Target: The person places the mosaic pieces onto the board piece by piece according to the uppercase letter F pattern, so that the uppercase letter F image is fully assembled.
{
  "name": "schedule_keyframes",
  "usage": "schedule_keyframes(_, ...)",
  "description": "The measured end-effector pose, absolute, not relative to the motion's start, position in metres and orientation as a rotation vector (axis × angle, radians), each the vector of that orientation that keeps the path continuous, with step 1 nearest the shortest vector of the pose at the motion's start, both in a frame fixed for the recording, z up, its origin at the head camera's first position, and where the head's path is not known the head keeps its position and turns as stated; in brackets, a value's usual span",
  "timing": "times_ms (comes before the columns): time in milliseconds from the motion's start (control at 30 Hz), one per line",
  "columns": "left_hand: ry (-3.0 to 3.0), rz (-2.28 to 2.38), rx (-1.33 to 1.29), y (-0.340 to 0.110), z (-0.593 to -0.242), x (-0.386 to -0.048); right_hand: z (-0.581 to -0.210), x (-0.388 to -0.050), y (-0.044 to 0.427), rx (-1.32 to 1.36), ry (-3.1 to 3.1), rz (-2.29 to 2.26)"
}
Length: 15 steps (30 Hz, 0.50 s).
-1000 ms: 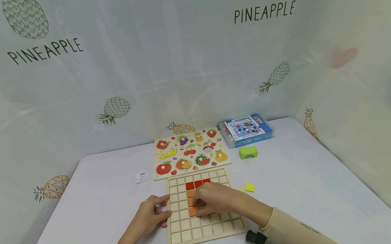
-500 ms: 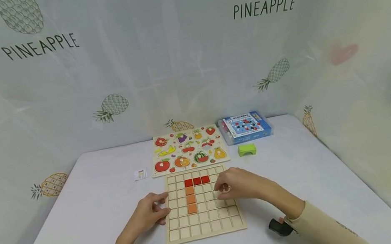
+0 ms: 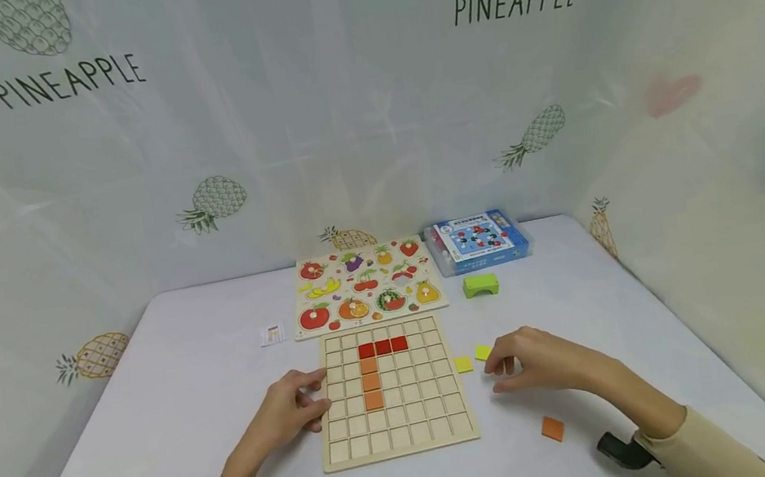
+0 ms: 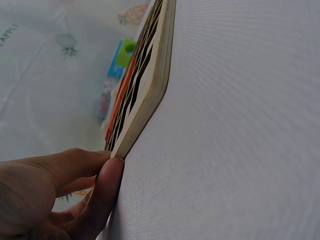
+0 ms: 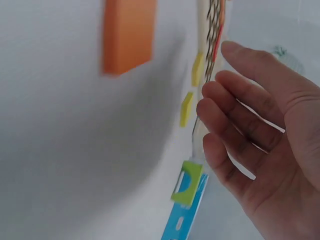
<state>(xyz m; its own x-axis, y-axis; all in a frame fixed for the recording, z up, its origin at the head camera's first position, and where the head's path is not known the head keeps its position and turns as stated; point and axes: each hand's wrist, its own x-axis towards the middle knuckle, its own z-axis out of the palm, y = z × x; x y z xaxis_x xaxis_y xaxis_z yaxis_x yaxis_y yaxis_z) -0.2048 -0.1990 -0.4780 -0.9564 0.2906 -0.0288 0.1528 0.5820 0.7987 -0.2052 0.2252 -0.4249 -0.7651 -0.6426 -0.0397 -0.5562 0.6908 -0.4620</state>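
A wooden grid board (image 3: 409,413) lies at the middle of the table. In its cells sit a row of red tiles (image 3: 383,347) and a column of orange tiles (image 3: 371,382) below the row's left end. My left hand (image 3: 287,408) holds the board's left edge with thumb and fingers; the left wrist view shows the fingertips at that edge (image 4: 142,117). Right of the board, my right hand (image 3: 538,361) hovers over the table, fingers loosely bent and nothing in them. Just beyond its fingertips are two yellow tiles (image 3: 464,364), and a loose orange tile (image 3: 553,428) lies nearer the front.
Behind the grid stands a fruit puzzle board (image 3: 367,286), lying flat. A blue boxed set (image 3: 479,241) and a green arch block (image 3: 481,285) are at the back right. A small printed card (image 3: 272,335) lies left of the puzzle. A patterned curtain (image 3: 363,109) hangs behind the table.
My right hand has left the grid's orange column and moved right, off the board, towards the yellow tiles. The loose orange tile has come into view. The left hand stays at the board's edge.
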Motion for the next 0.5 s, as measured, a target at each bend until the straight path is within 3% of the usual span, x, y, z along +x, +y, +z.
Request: schedule_keyframes(500,2.687,1.288,0.374,-0.198,-0.476,-0.204,-0.437,-0.186,0.268,-0.85,2.431,-0.758)
